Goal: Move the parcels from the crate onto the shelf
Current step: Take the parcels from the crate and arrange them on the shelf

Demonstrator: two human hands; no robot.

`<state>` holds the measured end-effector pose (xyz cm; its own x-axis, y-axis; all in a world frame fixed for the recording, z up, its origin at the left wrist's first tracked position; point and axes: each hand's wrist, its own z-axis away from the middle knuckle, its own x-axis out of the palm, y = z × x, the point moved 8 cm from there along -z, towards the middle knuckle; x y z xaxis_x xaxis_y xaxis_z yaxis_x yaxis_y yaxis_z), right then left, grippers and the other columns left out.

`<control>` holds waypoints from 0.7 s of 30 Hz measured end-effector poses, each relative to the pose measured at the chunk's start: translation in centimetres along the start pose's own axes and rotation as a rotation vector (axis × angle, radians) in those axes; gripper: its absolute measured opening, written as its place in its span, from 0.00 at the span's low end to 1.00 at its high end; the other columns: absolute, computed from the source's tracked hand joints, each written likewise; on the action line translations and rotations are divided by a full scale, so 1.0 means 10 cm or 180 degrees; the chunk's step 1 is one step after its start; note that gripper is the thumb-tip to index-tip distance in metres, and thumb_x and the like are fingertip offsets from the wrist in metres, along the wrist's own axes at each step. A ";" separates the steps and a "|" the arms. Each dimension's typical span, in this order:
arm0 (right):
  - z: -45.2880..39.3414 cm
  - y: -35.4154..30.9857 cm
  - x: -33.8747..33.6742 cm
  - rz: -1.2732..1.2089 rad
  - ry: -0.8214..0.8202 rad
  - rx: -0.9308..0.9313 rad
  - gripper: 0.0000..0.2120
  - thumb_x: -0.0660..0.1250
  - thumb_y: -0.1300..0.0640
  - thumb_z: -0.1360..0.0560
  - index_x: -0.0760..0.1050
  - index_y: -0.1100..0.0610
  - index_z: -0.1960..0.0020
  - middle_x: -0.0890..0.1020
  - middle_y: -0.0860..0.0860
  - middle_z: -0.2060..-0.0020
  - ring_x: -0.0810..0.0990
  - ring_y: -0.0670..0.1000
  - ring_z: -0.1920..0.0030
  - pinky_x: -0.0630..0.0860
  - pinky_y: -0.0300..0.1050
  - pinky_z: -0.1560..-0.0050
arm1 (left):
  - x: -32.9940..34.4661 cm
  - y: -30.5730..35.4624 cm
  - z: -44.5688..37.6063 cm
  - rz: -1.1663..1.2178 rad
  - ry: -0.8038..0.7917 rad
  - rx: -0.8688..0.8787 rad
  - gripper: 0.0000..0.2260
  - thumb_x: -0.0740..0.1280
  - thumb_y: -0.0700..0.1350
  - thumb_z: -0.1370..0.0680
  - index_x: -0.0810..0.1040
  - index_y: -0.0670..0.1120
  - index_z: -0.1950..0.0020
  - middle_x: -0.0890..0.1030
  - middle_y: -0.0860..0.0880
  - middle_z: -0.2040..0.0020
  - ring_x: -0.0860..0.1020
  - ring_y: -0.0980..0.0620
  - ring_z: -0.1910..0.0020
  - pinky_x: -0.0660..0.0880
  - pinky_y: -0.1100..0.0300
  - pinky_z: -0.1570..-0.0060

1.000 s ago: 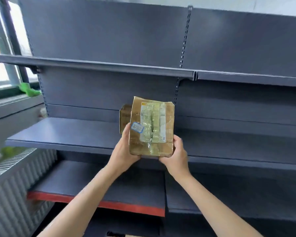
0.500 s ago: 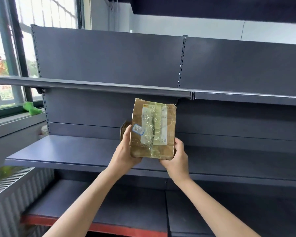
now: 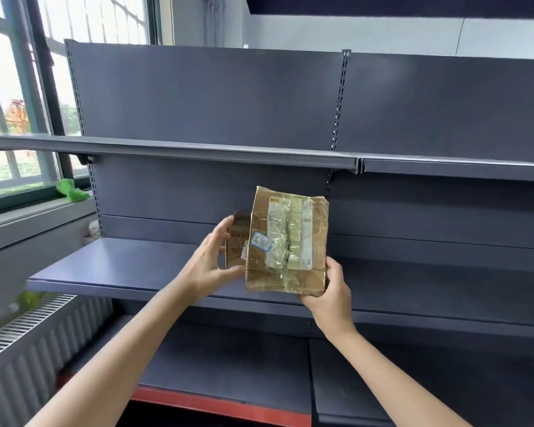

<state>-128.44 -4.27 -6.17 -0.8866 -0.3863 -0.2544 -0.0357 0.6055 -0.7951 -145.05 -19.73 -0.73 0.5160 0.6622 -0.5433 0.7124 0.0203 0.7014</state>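
Note:
A worn brown cardboard parcel (image 3: 287, 241) with clear tape and a white label is held upright over the front of the grey middle shelf (image 3: 121, 263). My right hand (image 3: 330, 294) grips its lower right corner from below. My left hand (image 3: 210, 263) is off the parcel's left side, fingers spread and fairly straight. Its fingertips are at a smaller brown box (image 3: 238, 238) that stands just behind and left of the parcel, apparently on the shelf. No crate is in view.
An upper shelf (image 3: 198, 149) runs across above the parcel, and a lower shelf (image 3: 228, 365) with a red front edge lies below. A radiator (image 3: 28, 334) and a window sill with a green object (image 3: 71, 189) are at the left.
My left hand has let go of the parcel's left edge and opened toward the small box. My right hand keeps its hold. The view has tilted upward.

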 end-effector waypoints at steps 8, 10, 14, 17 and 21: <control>-0.02 0.07 0.05 0.0089 -0.0159 -0.0078 0.35 0.77 0.63 0.37 0.65 0.57 0.34 0.78 0.44 0.52 0.78 0.40 0.53 0.73 0.27 0.58 | -0.28 0.28 -0.61 -0.1146 0.0030 0.0132 0.36 0.73 0.48 0.30 0.59 0.52 0.26 0.63 0.45 0.29 0.65 0.45 0.32 0.66 0.50 0.34; -0.04 0.06 0.07 0.0092 -0.0180 -0.0080 0.35 0.77 0.63 0.37 0.65 0.58 0.34 0.76 0.38 0.54 0.77 0.39 0.54 0.74 0.31 0.56 | -0.26 0.40 -0.74 -0.1377 0.0006 0.0330 0.33 0.73 0.47 0.30 0.64 0.51 0.28 0.64 0.44 0.30 0.66 0.42 0.33 0.67 0.47 0.34; -0.05 0.02 0.15 0.0088 -0.0287 -0.0162 0.35 0.77 0.65 0.37 0.65 0.60 0.34 0.74 0.35 0.53 0.77 0.33 0.53 0.73 0.26 0.55 | -0.22 0.62 -0.93 -0.1569 -0.0174 0.0488 0.30 0.73 0.47 0.29 0.66 0.51 0.29 0.64 0.47 0.28 0.61 0.43 0.30 0.62 0.49 0.33; -0.04 -0.04 0.22 0.0073 -0.0367 -0.0233 0.36 0.77 0.66 0.38 0.64 0.59 0.34 0.75 0.36 0.52 0.76 0.30 0.51 0.73 0.25 0.54 | -0.19 0.68 -1.04 -0.1753 -0.0514 0.0480 0.31 0.73 0.49 0.30 0.67 0.51 0.30 0.70 0.51 0.31 0.63 0.48 0.31 0.62 0.56 0.36; -0.13 -0.15 0.38 0.0111 -0.0433 -0.0247 0.36 0.77 0.65 0.38 0.65 0.56 0.35 0.76 0.36 0.52 0.77 0.32 0.51 0.73 0.26 0.55 | -0.32 0.49 -1.14 -0.1576 -0.0861 0.0158 0.23 0.75 0.49 0.34 0.76 0.53 0.40 0.81 0.51 0.48 0.79 0.51 0.50 0.75 0.59 0.49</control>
<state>-132.33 -5.73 -5.18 -0.8175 -0.4515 -0.3576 -0.0461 0.6702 -0.7408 -148.61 -13.21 9.66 0.2135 0.3671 -0.9053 0.9185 0.2401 0.3140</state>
